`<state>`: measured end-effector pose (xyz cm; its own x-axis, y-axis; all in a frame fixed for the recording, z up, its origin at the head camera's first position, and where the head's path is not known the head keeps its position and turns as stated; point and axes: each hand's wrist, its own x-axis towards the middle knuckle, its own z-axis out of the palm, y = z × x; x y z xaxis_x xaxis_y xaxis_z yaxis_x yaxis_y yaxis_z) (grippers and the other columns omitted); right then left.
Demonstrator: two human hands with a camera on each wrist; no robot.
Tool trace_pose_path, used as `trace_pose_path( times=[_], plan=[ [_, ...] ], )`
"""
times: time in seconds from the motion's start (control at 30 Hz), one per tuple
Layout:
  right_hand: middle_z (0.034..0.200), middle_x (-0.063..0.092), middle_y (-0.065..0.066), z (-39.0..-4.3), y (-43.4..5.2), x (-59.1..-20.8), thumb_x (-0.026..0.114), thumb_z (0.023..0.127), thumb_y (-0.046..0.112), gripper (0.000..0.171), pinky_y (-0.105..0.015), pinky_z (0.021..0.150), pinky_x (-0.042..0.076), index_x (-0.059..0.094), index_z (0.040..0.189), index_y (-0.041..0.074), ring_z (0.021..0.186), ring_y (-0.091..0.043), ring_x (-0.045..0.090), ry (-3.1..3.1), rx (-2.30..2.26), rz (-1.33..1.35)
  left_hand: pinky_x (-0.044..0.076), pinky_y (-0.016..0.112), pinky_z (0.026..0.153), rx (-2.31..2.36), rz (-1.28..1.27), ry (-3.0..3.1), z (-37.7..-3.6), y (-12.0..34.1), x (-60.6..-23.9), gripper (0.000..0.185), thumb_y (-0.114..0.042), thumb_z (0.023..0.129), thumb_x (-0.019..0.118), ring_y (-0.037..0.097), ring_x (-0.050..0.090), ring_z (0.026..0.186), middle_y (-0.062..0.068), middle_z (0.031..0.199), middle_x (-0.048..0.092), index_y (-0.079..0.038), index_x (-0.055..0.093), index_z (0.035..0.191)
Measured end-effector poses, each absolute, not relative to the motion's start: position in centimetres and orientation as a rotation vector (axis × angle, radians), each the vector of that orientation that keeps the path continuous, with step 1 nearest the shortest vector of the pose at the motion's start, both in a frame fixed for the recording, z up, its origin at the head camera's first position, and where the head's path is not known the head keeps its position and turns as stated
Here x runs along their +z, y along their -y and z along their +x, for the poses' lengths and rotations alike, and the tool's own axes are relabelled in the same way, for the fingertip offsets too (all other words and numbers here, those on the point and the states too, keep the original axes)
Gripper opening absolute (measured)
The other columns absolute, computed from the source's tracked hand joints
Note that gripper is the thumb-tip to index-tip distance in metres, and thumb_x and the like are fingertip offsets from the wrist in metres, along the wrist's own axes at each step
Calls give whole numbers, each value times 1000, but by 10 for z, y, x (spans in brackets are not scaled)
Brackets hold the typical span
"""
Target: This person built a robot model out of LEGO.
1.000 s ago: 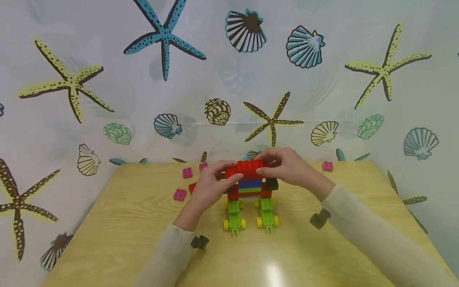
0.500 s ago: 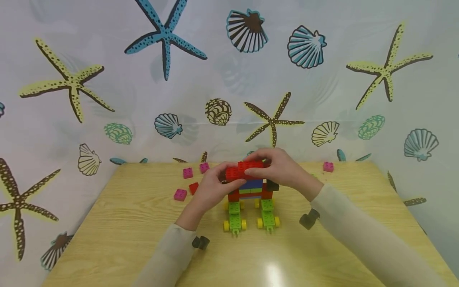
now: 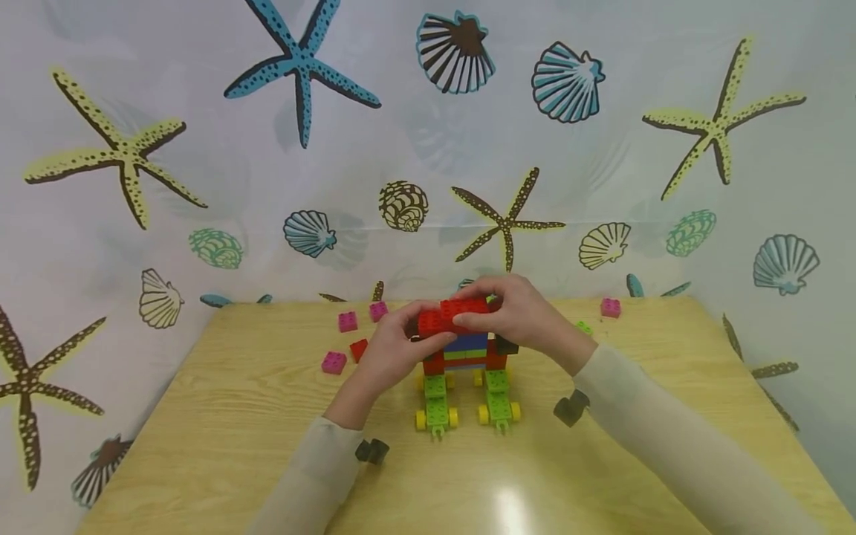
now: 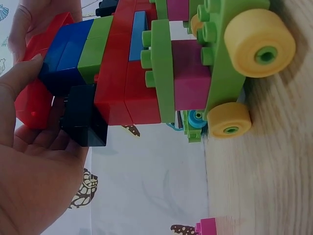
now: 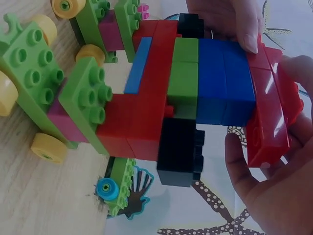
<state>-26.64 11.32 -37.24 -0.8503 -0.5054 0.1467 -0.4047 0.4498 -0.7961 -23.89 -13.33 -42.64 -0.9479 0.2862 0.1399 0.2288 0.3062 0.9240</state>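
Note:
A brick model (image 3: 466,355) stands mid-table on two green wheeled bases (image 3: 435,405) with yellow wheels (image 4: 259,41). It has a red body, green and blue layers and black side bricks (image 5: 178,152). Red bricks (image 3: 455,316) lie across its top. My left hand (image 3: 423,334) grips their left end, thumb on the front and fingers curled behind. My right hand (image 3: 478,308) pinches the right part from above, thumb on the front face. In the right wrist view the red top bricks (image 5: 269,107) sit between my right hand (image 5: 264,186) and the left hand's fingers (image 5: 230,19).
Loose pink bricks (image 3: 347,321) (image 3: 333,362) and a small red one (image 3: 359,349) lie to the left of the model. Another pink brick (image 3: 610,307) and a green one (image 3: 584,327) lie at the back right. A sea-patterned curtain hangs behind the table (image 3: 200,446).
My right hand and forearm have shifted a little to the left. Both hands have stayed on the red top bricks, which sit slightly tighter on the model.

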Motion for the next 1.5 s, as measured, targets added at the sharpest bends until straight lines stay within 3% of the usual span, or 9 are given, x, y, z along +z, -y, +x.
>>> trace_pose_path(
  times=[0.27, 0.43, 0.63, 0.83, 0.97, 1.3, 1.5],
  plan=[
    [130, 76, -9, -263, -114, -379, 84, 102, 31, 36, -36, 77, 65, 80, 135, 16, 90, -24, 72, -2553, -1419, -796, 69, 42, 100, 1745, 500, -2503, -238, 135, -429, 47, -32, 102, 85, 30, 73, 124, 7, 142, 74, -22, 69, 145],
    [128, 77, -7, -263, -116, -383, 84, 102, 32, 38, -40, 84, 68, 80, 137, 18, 97, -26, 72, -2543, -1451, -789, 69, 41, 99, 1736, 501, -2512, -239, 136, -430, 48, -34, 101, 86, 30, 73, 124, 7, 143, 74, -22, 69, 145],
    [128, 78, -6, -263, -115, -386, 84, 102, 33, 38, -34, 91, 65, 80, 138, 21, 109, -32, 70, -2565, -1454, -810, 69, 39, 97, 1738, 516, -2521, -238, 137, -428, 46, -34, 102, 85, 29, 73, 122, 7, 141, 75, -22, 70, 144],
    [132, 78, -6, -265, -118, -385, 85, 102, 36, 41, -35, 87, 67, 79, 140, 22, 104, -29, 71, -2554, -1422, -794, 69, 39, 96, 1731, 514, -2510, -238, 139, -427, 45, -31, 102, 85, 30, 73, 122, 7, 140, 75, -21, 70, 143],
    [134, 77, -9, -268, -125, -383, 83, 103, 35, 41, -36, 85, 67, 78, 142, 21, 99, -26, 73, -2533, -1414, -791, 69, 42, 99, 1703, 480, -2518, -239, 141, -426, 47, -32, 101, 86, 30, 73, 125, 7, 140, 75, -21, 70, 144],
    [135, 77, -8, -272, -151, -378, 81, 105, 32, 37, -36, 93, 65, 76, 139, 19, 106, -27, 74, -2558, -1377, -779, 64, 49, 111, 1599, 453, -2575, -243, 144, -433, 40, -27, 99, 88, 27, 75, 125, 3, 136, 78, -20, 75, 136],
    [139, 76, -7, -272, -154, -367, 80, 105, 34, 41, -40, 98, 65, 73, 142, 18, 112, -27, 73, -2588, -1256, -812, 64, 48, 112, 1543, 441, -2607, -244, 144, -435, 38, -21, 100, 86, 28, 76, 124, 4, 134, 80, -14, 77, 136]
  ],
)
